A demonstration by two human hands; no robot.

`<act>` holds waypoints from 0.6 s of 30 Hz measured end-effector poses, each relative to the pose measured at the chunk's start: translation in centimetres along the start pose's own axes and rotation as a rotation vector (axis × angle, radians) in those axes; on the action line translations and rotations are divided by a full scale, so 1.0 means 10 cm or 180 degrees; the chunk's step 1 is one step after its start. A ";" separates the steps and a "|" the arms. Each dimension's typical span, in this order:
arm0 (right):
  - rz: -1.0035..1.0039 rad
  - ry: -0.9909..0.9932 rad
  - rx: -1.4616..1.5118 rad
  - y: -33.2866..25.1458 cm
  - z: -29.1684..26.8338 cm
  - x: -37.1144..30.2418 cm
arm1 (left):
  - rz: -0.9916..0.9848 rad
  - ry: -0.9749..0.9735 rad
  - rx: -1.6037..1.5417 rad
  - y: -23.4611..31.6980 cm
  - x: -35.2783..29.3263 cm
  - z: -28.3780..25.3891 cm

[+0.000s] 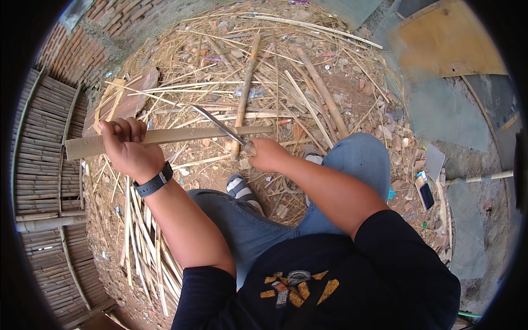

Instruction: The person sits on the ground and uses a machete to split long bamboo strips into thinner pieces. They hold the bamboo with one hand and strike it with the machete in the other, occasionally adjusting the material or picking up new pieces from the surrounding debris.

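Two things gripped: strip (187, 135) in left hand (131, 151), knife (213, 118) in right hand (268, 155); trimming seems underway, next needing steady strokes.

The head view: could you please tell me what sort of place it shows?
Probably a rough outdoor yard, judging by the brick wall, the slatted bamboo wall and the pale strips littering the ground.

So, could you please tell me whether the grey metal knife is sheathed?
Unsheathed: its bare metal blade extends from the right hand.
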State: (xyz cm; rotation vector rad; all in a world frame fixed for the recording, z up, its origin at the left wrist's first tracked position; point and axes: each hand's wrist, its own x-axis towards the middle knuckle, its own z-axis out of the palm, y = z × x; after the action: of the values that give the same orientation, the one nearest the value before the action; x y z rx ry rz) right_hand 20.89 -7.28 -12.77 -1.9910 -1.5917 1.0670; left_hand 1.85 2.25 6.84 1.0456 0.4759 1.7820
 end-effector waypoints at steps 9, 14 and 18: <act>-0.0090 0.0105 0.0014 0.13 0.06 0.08 | 0.0031 0.0316 0.0048 -0.05 -0.02 0.06; -0.0279 0.0209 0.0186 0.09 0.14 0.05 | 0.0042 0.0261 0.0063 -0.06 -0.03 0.06; 0.0046 -0.0019 0.0080 0.10 0.09 0.09 | 0.0114 0.0349 0.0059 -0.02 -0.02 0.08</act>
State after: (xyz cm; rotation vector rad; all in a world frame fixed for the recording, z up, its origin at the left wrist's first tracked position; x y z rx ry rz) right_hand 20.91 -6.87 -14.31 -1.9878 -1.5613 1.0940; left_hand 2.63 2.01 7.06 0.9781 0.5448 1.8768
